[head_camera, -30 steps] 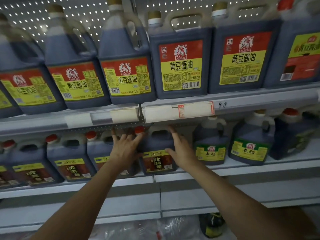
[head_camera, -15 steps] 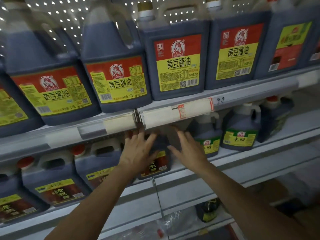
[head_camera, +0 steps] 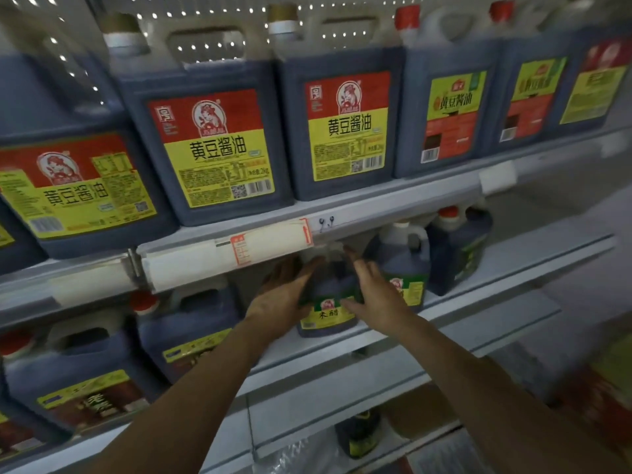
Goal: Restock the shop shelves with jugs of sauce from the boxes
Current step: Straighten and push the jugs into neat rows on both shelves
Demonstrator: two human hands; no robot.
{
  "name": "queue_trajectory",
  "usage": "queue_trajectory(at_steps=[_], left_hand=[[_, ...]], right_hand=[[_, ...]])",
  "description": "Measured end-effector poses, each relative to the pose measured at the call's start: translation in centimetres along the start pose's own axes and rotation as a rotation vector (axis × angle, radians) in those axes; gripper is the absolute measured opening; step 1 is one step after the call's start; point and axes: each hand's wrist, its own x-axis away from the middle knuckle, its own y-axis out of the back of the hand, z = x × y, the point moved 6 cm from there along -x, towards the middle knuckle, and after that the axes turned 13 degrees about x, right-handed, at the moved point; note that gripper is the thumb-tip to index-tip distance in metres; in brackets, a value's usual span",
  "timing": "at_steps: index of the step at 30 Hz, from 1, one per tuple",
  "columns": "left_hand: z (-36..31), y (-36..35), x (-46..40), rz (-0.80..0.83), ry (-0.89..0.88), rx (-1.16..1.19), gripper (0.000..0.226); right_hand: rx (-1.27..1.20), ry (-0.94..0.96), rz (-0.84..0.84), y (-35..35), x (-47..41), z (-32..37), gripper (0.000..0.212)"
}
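A dark jug with a green and yellow label stands at the front of the middle shelf, its top hidden under the shelf rail above. My left hand lies flat against its left side with the fingers stretched out. Along the right side, my right hand presses with straight fingers. A second green-labelled jug stands just right of it, partly behind my right hand.
Large red-and-yellow-labelled jugs fill the upper shelf. Red-capped jugs with brown labels line the middle shelf on the left. A dark red-capped jug stands right of the green ones. Below sit a small dark bottle and a blurred carton.
Both hands have left the brown-labelled jug and moved right onto the green-labelled jug. The view has swung right along the shelves.
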Motion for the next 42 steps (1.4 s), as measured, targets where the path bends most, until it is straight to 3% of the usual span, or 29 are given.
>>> queue_trajectory(at_steps=[3,7,10,20,25,31,36,39,42], left_hand=[[-1.4,-0.2,0.0,-0.041,0.033,0.109,0.089],[-1.2,-0.5,-0.3,-0.101,0.071,0.156,0.113],[-1.3,-0.3,-0.2,-0.115,0.095,0.168,0.11],[0.7,3.0,5.3,-0.198,0.138,-0.422,0.117],[2.0,3.4,6.5,-0.141,0.189,-0.433,0.115],[2.7,3.2,6.7,-0.122,0.112,-0.372,0.119],[2.5,3.5,8.2,-0.25,0.067,-0.36,0.095],[-0.2,3.1,9.4,-0.419,-0.08,-0.314,0.058],[-4.0,0.9,7.6,-0.36,-0.21,-0.183,0.048]], right_hand=[[-0.117,0.071,0.06,-0.6,-0.6,-0.6,0.111],[-0.177,0.126,0.062,-1.3,-1.1,-1.4,0.111],[-0.22,0.148,0.031,-1.7,-1.3,-1.4,0.108],[-0.276,0.28,0.059,-4.4,-0.7,4.4,0.109],[-0.255,0.266,0.057,-5.1,-0.3,6.3,0.107],[-0.212,0.193,0.037,-5.1,0.3,6.6,0.108],[-0.165,0.13,-0.007,-4.4,0.9,6.8,0.1],[-0.125,0.043,-0.049,-3.1,1.8,5.4,0.072],[-0.07,-0.041,-0.205,-0.5,3.0,1.7,0.049]])
